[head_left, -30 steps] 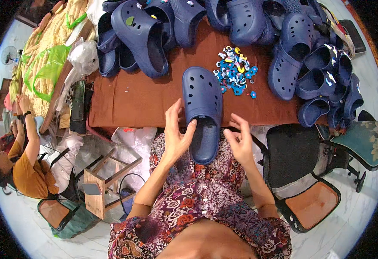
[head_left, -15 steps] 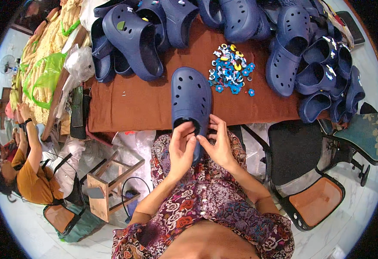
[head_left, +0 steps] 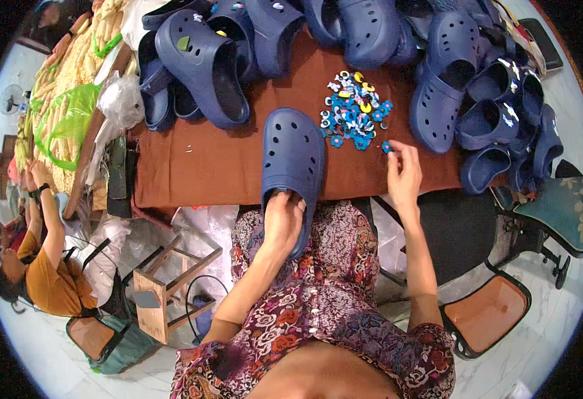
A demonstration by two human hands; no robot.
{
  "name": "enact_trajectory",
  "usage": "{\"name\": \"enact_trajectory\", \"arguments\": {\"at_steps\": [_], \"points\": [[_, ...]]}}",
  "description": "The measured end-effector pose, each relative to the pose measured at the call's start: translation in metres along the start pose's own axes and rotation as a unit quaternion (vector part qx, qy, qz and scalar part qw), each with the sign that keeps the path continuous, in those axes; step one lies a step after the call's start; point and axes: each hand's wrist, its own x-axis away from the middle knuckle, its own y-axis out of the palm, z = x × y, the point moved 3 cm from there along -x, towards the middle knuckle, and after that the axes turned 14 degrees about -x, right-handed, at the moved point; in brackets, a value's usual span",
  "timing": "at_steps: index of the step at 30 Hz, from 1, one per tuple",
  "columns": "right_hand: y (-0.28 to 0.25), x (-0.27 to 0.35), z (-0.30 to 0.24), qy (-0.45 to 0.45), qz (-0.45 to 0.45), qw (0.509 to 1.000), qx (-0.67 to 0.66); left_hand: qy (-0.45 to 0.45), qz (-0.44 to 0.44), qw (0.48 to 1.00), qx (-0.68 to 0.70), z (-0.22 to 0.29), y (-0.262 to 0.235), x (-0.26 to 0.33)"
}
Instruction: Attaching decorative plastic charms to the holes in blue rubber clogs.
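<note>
A navy blue clog point(head_left: 290, 149) with round holes lies toe-away at the front edge of the brown-covered table, its heel over my lap. My left hand point(head_left: 283, 223) grips it from the opening, the fingers inside under the upper and partly hidden. To the right, my right hand point(head_left: 404, 169) pinches a small blue flower shoe charm point(head_left: 387, 147) between thumb and fingertips, still at table level. Just beyond lies a loose pile of shoe charms point(head_left: 353, 110), mostly blue flowers, with yellow and white pieces among them.
More navy clogs point(head_left: 201, 66) crowd the back left, and another heap point(head_left: 484, 126) stands at the right, some with charms fitted. Below the table are a wooden stool point(head_left: 165, 292) and a black chair point(head_left: 484, 306). At far left sits a person in an orange shirt point(head_left: 55, 282).
My right hand has left the clog and reached right and forward to the flower charm beside the pile. My left hand has slid its fingers deeper into the clog.
</note>
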Motion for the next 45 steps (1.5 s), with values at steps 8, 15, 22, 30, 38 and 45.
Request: {"name": "enact_trajectory", "arguments": {"at_steps": [8,15,22,30,38,45], "points": [[0.008,-0.012,0.01,-0.049,-0.028,0.994,0.093,0.011,0.064,0.992,0.106,0.0,0.009,-0.032],[0.008,-0.004,0.003,0.036,-0.017,0.998,-0.058,-0.011,0.009,0.983,0.183,0.016,0.032,-0.082],[0.026,0.003,-0.015,0.107,-0.068,0.958,-0.258,-0.003,-0.012,0.983,0.183,0.022,0.043,-0.092],[0.044,0.011,-0.058,0.127,-0.138,0.908,-0.376,-0.005,-0.005,0.987,0.159,0.01,0.025,-0.061],[0.058,0.015,-0.086,0.118,-0.175,0.902,-0.377,-0.018,0.007,0.992,0.129,-0.003,0.009,-0.029],[0.056,0.012,-0.092,0.074,-0.188,0.922,-0.329,-0.019,0.009,0.994,0.108,-0.006,0.006,-0.016]]}}
